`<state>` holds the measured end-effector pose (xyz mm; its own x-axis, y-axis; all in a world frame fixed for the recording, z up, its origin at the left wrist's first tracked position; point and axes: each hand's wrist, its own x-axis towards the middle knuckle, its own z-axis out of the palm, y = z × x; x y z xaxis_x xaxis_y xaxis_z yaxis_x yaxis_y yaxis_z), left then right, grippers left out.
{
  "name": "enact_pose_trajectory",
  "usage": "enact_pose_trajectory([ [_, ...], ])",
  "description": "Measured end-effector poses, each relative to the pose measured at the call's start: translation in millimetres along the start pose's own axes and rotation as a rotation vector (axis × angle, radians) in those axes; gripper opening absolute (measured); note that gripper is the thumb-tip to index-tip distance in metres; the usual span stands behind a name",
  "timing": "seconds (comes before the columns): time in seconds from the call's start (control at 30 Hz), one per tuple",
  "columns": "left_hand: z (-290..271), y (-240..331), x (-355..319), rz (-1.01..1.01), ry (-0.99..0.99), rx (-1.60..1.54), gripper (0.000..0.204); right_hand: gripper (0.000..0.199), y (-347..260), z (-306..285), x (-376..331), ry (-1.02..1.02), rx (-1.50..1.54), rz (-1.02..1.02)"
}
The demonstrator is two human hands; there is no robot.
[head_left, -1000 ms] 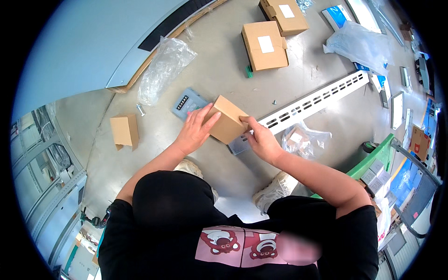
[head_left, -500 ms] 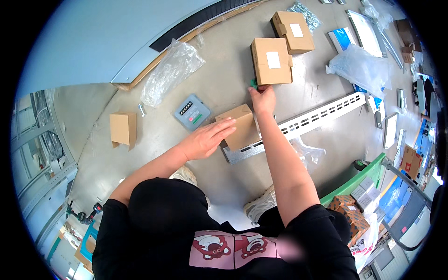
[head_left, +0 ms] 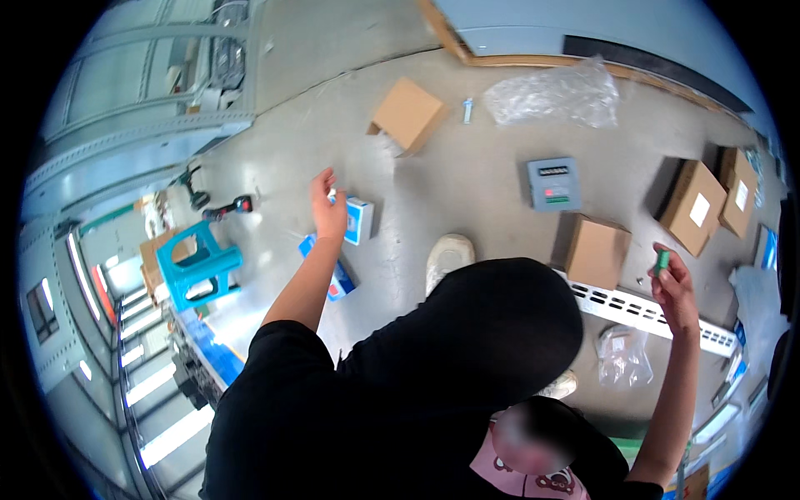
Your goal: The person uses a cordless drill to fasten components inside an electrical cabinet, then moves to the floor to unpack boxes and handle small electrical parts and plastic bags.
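Observation:
My right hand [head_left: 677, 290] is raised at the right, its thumb and fingers closed on a small green block [head_left: 662, 262] that looks like a terminal plug. Below and left of it stands a plain cardboard box [head_left: 598, 252], beside a white slotted metal rail [head_left: 618, 307]. Farther back lies a flat grey device [head_left: 553, 184] with a row of black slots and a green strip. My left hand [head_left: 328, 210] is stretched out at the left, fingers apart, next to a blue-and-white box [head_left: 359, 220]. A small pale spot shows at its fingers; I cannot tell what it is.
Two brown boxes [head_left: 692, 207] stand at the right. An open carton [head_left: 408, 115], a bolt [head_left: 467, 111] and clear plastic wrap [head_left: 554, 94] lie farther back. At the left are a teal stool [head_left: 198, 265], a power drill [head_left: 229, 208] and a flat blue box [head_left: 332, 271].
My view has swung to the left. My left hand has left the cardboard box and reached out by the blue-and-white box. My right hand has lifted the green block from beside the brown box.

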<state>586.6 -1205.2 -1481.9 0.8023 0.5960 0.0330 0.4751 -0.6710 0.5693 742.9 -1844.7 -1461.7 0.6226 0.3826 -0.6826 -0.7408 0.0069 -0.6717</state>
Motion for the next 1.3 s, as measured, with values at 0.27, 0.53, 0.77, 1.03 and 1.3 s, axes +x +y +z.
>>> enact_pose_trajectory([
  [0.27, -58, -123, -79, -0.971, 0.023, -0.032, 0.096, 0.031, -43, 72, 11, -0.175, 0.034, 0.016],
  [0.53, 33, -57, -47, -0.798, 0.020, -0.226, 0.112, 0.016, -39, 82, 14, -0.178, 0.008, 0.017],
  [0.77, 83, 26, 17, 0.054, 0.032, 0.223, 0.048, 0.016, -29, 86, 12, -0.140, -0.056, 0.096],
  [1.03, 94, 139, 48, 0.401, -0.067, 0.165, 0.016, 0.017, -35, 89, 9, -0.070, -0.089, 0.105],
  [1.3, 36, 209, 31, 0.989, -0.124, 0.563, 0.011, 0.015, -23, 75, 5, -0.039, -0.104, 0.071],
])
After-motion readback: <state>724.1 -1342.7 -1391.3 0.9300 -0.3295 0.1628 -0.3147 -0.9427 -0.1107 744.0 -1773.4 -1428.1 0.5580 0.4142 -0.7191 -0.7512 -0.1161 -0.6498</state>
